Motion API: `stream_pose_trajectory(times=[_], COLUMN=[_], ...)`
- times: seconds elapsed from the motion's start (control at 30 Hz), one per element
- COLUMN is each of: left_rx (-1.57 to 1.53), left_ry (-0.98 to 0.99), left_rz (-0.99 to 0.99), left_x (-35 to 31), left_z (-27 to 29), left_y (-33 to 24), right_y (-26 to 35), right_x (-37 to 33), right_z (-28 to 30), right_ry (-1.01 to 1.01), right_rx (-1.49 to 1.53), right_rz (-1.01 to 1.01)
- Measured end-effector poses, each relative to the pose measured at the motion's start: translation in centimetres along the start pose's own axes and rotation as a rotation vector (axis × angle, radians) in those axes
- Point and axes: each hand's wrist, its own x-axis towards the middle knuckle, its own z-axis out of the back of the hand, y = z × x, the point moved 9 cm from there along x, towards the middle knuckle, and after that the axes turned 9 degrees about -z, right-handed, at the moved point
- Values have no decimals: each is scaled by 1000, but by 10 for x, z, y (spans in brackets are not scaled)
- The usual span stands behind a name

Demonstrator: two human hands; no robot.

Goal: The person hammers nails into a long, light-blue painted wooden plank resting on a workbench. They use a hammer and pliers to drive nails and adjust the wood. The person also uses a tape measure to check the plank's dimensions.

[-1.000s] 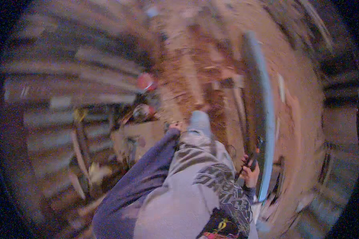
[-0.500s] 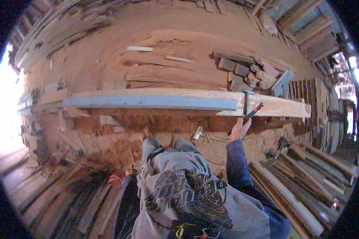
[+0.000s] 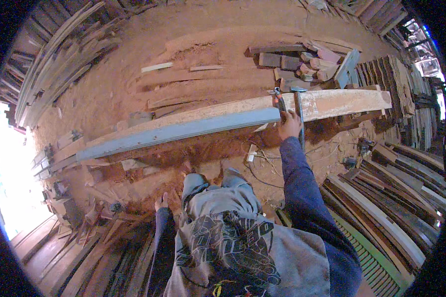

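My right hand [image 3: 289, 125] is over a long pale timber beam [image 3: 344, 103], its fingers wrapped round the handles of a plier-like tool [image 3: 279, 100] with dark and red parts. Right beside the hand, a hammer [image 3: 298, 101] lies across the beam, its head at the far edge and its handle pointing toward me. Whether my fingers also touch the hammer I cannot tell. A long blue-painted board [image 3: 183, 130] runs along the beam's near side, its right end close to my hand. Low beside my leg hangs my left hand [image 3: 162, 201], fingers apart and holding nothing.
Beyond the beam lies a heap of short wood blocks [image 3: 309, 62]. A white power strip [image 3: 251, 153] with cords rests on the dirt near my feet. Stacked planks [image 3: 376, 213] fill the right side, and more long strips [image 3: 59, 59] lie at the far left.
My right hand has moved forward and slightly left, bringing the plier-like tool left of the hammer. My left hand is farther forward beside my leg. The whole view has turned.
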Motion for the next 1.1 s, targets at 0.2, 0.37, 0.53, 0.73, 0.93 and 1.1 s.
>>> stream_pose_trajectory(times=[0.2, 0.37, 0.53, 0.73, 0.93, 1.1], left_rx=[-292, -355, -421, -546, -112, -255], left_ry=[60, 115, 144, 161, 146, 36], left_rz=[83, 164, 213, 229, -55, 294], left_x=[-38, -70, -79, -56, -32, -51], left_z=[-15, -31, -32, -42, -49, -39], left_y=[37, 58, 69, 89, 69, 75], right_y=[-110, -127, -119, -61, 79, 231], right_x=[-2, 19, -1, -25, -40, -74], right_z=[-12, -2, 63, 123, 118, 115], right_ry=[74, 90, 493, 806, 813, 752], right_rx=[55, 200, 764, 396, 65, 26], right_rz=[-539, -205, -217, -126, 239, 619])
